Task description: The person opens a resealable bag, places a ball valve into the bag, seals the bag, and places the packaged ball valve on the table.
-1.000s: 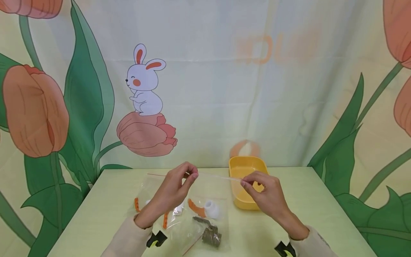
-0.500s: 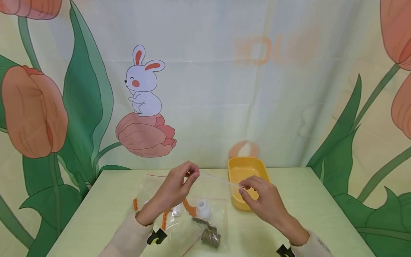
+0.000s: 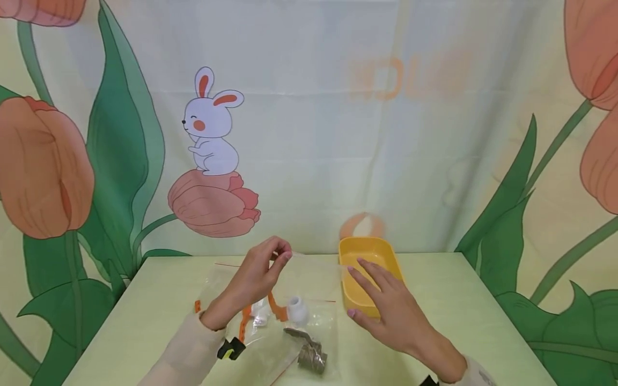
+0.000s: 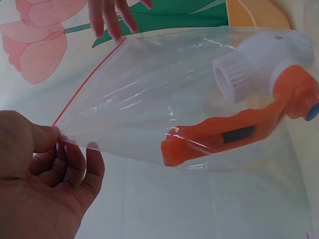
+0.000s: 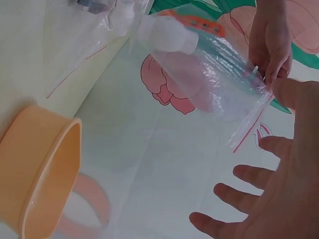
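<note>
My left hand pinches one upper corner of a clear zip bag with a red seal line. The bag hangs above the table. Inside it are a white plastic fitting and an orange handle with a dark slot, which look joined. My right hand has its fingers spread, close to the bag's other upper corner; in the left wrist view its fingertips are near the seal's end, and I cannot tell whether they touch it. Nothing is gripped in the right hand.
A yellow tub stands at the back, behind my right hand. More clear bags lie on the pale green table; one holds a grey-brown part, another an orange strip. A printed curtain hangs behind the table.
My right hand was pinching the bag's right corner; its fingers have since spread and let go. The left hand keeps its pinch, while the fitting inside has swung left.
</note>
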`<state>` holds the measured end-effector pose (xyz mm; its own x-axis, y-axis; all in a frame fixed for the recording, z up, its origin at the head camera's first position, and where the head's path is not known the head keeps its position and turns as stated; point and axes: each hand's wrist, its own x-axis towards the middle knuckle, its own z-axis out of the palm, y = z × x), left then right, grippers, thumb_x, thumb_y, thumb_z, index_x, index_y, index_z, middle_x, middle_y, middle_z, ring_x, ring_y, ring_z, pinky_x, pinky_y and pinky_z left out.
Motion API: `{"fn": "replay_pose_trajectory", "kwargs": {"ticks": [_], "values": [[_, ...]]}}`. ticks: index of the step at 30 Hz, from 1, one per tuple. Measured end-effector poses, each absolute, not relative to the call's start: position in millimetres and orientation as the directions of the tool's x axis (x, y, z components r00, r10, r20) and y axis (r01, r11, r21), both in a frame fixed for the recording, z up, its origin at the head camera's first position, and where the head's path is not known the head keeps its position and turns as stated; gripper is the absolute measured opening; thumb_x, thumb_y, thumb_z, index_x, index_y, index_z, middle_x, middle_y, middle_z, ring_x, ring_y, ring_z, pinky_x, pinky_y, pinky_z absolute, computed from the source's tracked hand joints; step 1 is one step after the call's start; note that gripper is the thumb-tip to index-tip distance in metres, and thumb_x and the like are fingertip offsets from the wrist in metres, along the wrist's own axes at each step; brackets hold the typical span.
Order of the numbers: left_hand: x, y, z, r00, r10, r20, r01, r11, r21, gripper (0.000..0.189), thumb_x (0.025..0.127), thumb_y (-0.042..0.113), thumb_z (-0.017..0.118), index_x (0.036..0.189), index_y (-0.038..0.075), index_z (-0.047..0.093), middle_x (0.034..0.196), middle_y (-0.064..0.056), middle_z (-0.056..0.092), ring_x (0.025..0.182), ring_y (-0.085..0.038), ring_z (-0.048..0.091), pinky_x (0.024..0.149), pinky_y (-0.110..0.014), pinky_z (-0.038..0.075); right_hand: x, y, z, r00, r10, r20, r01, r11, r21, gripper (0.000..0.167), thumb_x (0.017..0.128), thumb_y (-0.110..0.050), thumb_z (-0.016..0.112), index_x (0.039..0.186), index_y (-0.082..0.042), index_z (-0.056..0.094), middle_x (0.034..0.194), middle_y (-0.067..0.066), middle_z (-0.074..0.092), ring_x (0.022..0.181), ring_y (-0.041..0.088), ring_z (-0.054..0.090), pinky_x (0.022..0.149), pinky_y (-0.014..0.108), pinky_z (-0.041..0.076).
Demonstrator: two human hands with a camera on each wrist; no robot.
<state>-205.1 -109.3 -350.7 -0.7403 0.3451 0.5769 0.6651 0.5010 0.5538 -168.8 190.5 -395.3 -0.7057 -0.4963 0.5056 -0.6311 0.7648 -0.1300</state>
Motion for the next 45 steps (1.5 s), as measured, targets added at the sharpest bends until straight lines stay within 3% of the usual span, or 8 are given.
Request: {"fn": "replay_pose_trajectory", "kwargs": {"ticks": [5,19,28,39,45], "values": [[-216,-107,-351,-0.757,0.324,0.568,0.646,0.506,0.572,0.003,0.096,0.005,0.060,0.099,0.004,0.059,0.088,-0.002,0.058,0.083,-0.013,0.056,0.075,-0.027,0.053,-163,192,-398,-0.728,-0.546,0.415,-0.629,0.772,-0.088,0.072,0.095,-0.058,0.052,0.156,-0.035,0.023,0.165,-0.001,0.021,0.149,0.029,0.027,0.112,0.059,0.033],[-263,-98,-359,-0.808,0.252,0.533,0.573,0.544,0.612,0.008,0.098,0.010,0.058,0.103,0.004,0.059,0.091,-0.007,0.060,0.084,-0.018,0.054,0.079,-0.033,0.052,-156,194,-410,-0.788,-0.553,0.269,-0.602,0.784,-0.153,0.069,0.094,-0.063,0.050,0.154,-0.039,0.027,0.164,-0.003,0.022,0.149,0.031,0.027,0.115,0.066,0.024],[-303,-90,-371,-0.829,0.233,0.508,0.541,0.563,0.624,0.010,0.100,0.012,0.055,0.103,0.003,0.059,0.093,-0.009,0.061,0.083,-0.020,0.055,0.078,-0.034,0.054,-156,196,-412,-0.797,-0.553,0.242,-0.595,0.789,-0.156,0.069,0.093,-0.070,0.041,0.153,-0.041,0.026,0.164,-0.005,0.022,0.150,0.029,0.026,0.116,0.065,0.023],[-341,-83,-389,-0.883,0.198,0.426,0.456,0.583,0.673,0.011,0.100,0.013,0.055,0.106,0.005,0.059,0.098,-0.010,0.061,0.087,-0.022,0.054,0.078,-0.033,0.052,-158,199,-419,-0.793,-0.555,0.251,-0.600,0.784,-0.159,0.067,0.093,-0.068,0.043,0.153,-0.042,0.027,0.164,-0.005,0.023,0.149,0.029,0.028,0.115,0.065,0.023],[-355,-79,-393,-0.878,0.172,0.447,0.458,0.578,0.676,0.013,0.101,0.015,0.054,0.107,0.005,0.059,0.101,-0.009,0.062,0.092,-0.022,0.056,0.080,-0.034,0.052,-159,202,-423,-0.790,-0.552,0.265,-0.600,0.785,-0.154,0.067,0.094,-0.067,0.044,0.153,-0.043,0.025,0.164,-0.006,0.023,0.149,0.029,0.028,0.115,0.064,0.024]]}}
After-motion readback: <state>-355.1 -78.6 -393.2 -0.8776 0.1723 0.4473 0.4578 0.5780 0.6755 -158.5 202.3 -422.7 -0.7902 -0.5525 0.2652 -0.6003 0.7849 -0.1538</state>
